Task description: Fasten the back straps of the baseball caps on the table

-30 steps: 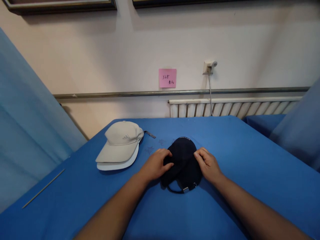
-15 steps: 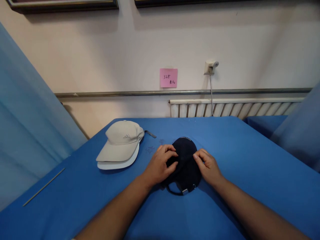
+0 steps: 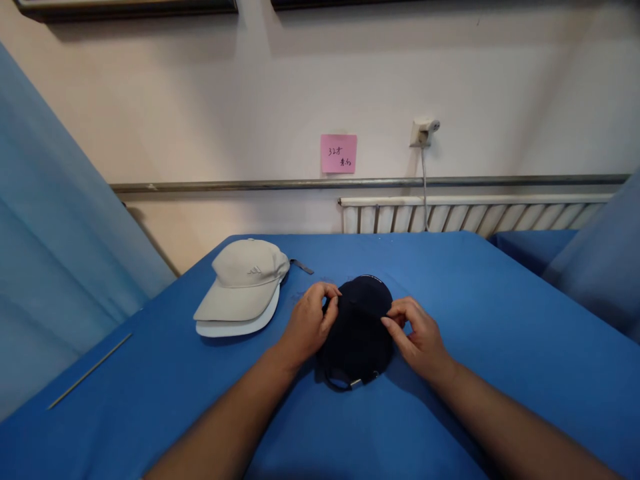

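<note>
A black cap (image 3: pixel 361 333) lies on the blue-covered table in front of me, its back strap and metal buckle (image 3: pixel 355 384) toward me and its brim on the far side. My left hand (image 3: pixel 313 319) pinches the cap's left side between thumb and fingers. On the right side, the thumb and fingertips of my right hand (image 3: pixel 414 333) are closed on the cap's edge. To the left sits a light grey cap (image 3: pixel 247 270), stacked over a white cap (image 3: pixel 240 328) of which mostly the brim shows.
A thin stick (image 3: pixel 90 371) lies near the left edge of the blue table (image 3: pixel 165 387). Blue curtains (image 3: pixel 65 220) hang at both sides. Behind the table are a radiator (image 3: pixel 470 215), a metal rail (image 3: pixel 280 185), a pink note (image 3: pixel 339 153) and a socket with a plug (image 3: pixel 423 133).
My left hand let its fingers spread over the black cap, then pinched its left side further up. The cap's buckle end has swung slightly left. My right hand keeps its pinch.
</note>
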A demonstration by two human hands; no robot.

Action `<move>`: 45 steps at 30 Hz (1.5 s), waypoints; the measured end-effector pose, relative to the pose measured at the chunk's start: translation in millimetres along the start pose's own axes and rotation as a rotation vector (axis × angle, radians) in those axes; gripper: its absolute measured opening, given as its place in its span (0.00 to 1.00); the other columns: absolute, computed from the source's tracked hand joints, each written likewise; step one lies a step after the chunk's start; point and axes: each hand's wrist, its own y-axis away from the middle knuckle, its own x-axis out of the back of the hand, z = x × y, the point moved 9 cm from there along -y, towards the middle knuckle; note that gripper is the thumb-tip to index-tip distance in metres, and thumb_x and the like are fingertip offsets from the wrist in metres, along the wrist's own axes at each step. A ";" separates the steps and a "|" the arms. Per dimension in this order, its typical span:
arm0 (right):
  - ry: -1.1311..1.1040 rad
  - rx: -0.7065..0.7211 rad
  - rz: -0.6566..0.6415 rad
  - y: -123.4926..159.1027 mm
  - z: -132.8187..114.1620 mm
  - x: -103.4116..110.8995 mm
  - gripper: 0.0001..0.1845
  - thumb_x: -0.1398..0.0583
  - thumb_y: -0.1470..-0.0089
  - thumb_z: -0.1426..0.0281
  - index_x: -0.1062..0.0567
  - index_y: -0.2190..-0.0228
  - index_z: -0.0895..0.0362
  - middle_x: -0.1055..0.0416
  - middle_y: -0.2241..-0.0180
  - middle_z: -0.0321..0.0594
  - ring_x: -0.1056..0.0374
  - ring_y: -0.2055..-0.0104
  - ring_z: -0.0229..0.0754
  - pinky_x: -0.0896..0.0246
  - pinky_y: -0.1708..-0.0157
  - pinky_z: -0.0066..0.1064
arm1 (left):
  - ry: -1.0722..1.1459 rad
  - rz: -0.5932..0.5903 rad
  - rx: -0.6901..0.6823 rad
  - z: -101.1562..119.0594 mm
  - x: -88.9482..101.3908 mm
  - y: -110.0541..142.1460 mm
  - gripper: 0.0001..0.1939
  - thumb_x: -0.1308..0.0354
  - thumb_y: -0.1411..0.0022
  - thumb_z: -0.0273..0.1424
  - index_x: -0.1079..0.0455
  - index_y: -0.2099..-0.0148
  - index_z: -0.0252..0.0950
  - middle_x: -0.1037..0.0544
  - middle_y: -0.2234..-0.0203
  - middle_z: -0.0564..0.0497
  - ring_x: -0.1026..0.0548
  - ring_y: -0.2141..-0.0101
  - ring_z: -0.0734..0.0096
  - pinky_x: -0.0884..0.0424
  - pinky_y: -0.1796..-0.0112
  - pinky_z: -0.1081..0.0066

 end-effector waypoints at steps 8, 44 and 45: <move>0.442 -0.032 -0.379 24.2 -12.2 -46.7 0.11 0.41 0.43 0.60 0.28 0.68 0.56 0.27 0.71 0.40 0.30 0.72 0.42 0.45 0.75 0.31 | -0.092 -0.003 -0.017 0.5 -5.4 3.2 0.04 0.53 0.35 0.28 0.37 0.60 0.37 0.27 0.65 0.48 0.28 0.63 0.66 0.31 0.59 0.64; 0.307 0.032 -0.390 21.5 -26.2 -47.2 0.06 0.43 0.42 0.66 0.31 0.69 0.55 0.30 0.73 0.35 0.36 0.76 0.36 0.48 0.76 0.29 | -0.097 0.025 0.029 -13.5 -4.6 2.2 0.07 0.48 0.37 0.29 0.33 0.57 0.37 0.24 0.65 0.49 0.26 0.64 0.66 0.29 0.60 0.64; 0.316 0.050 -0.388 22.0 -27.7 -48.7 0.05 0.44 0.41 0.68 0.31 0.70 0.55 0.30 0.74 0.35 0.37 0.77 0.36 0.48 0.76 0.29 | -0.095 0.025 0.027 -13.3 -4.3 2.2 0.07 0.48 0.37 0.29 0.33 0.57 0.37 0.24 0.65 0.49 0.26 0.64 0.66 0.29 0.60 0.64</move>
